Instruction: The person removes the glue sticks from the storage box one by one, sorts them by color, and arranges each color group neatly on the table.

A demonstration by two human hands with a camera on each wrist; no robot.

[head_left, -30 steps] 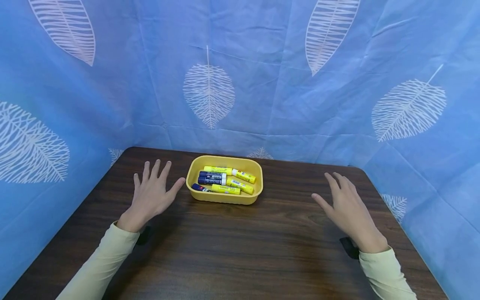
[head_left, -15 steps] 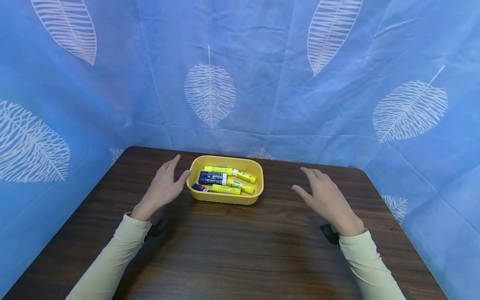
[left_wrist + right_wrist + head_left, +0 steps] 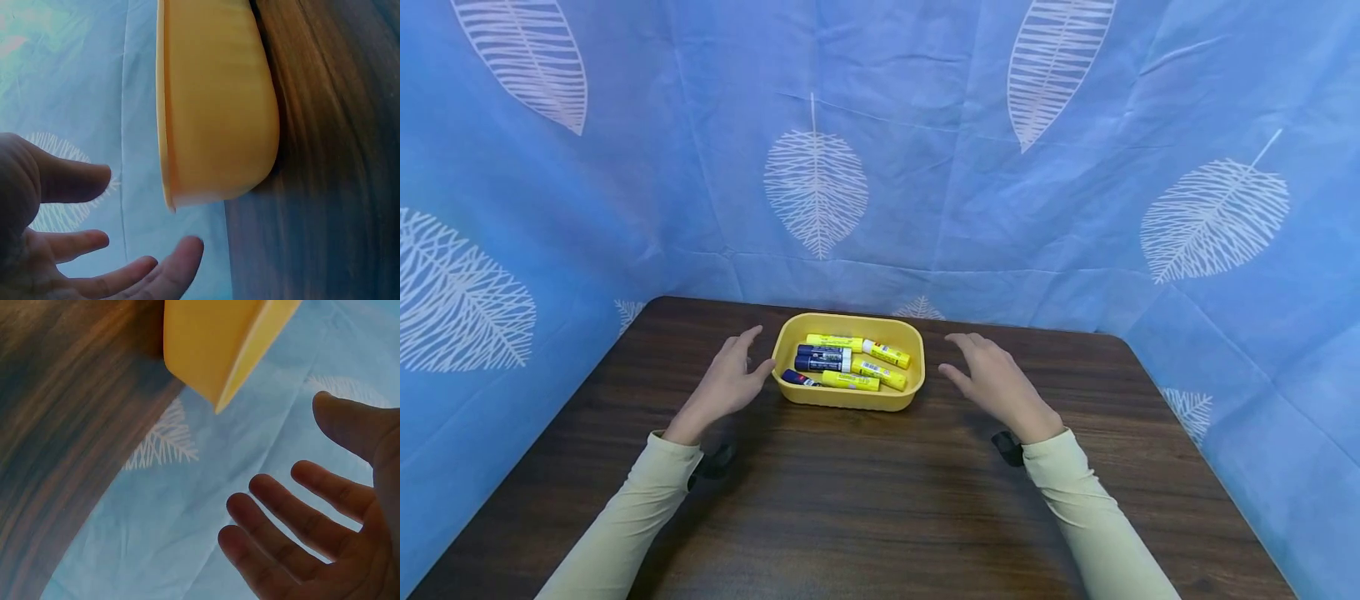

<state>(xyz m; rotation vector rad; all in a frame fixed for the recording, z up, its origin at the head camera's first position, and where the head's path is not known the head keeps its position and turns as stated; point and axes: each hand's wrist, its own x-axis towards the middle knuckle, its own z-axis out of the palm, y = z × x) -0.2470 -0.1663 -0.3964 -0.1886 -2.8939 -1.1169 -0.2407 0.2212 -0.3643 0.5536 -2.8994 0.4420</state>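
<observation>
A yellow plastic basket (image 3: 842,398) stands toward the back of the table, holding several glue sticks. Some are yellow, like the front glue stick (image 3: 850,381); others are dark blue, such as the blue glue stick (image 3: 816,364) with a white end. My left hand (image 3: 724,385) is beside the basket's left end, thumb tip right at the rim, fingers apart and holding nothing. On the other side, my right hand (image 3: 1000,383) hovers a short way from the basket's right end, fingers and thumb spread. In the right wrist view the basket (image 3: 206,344) is apart from the fingers.
The dark wooden table (image 3: 865,500) has rounded back corners. Close behind it and along both sides hangs a blue cloth (image 3: 925,208) with white leaf prints. A black strap (image 3: 1007,448) shows at the right wrist.
My right hand has moved left, from the table's right side to near the basket. My left hand has shifted slightly right and turned, its fingers drawing closer together. The basket stays put.
</observation>
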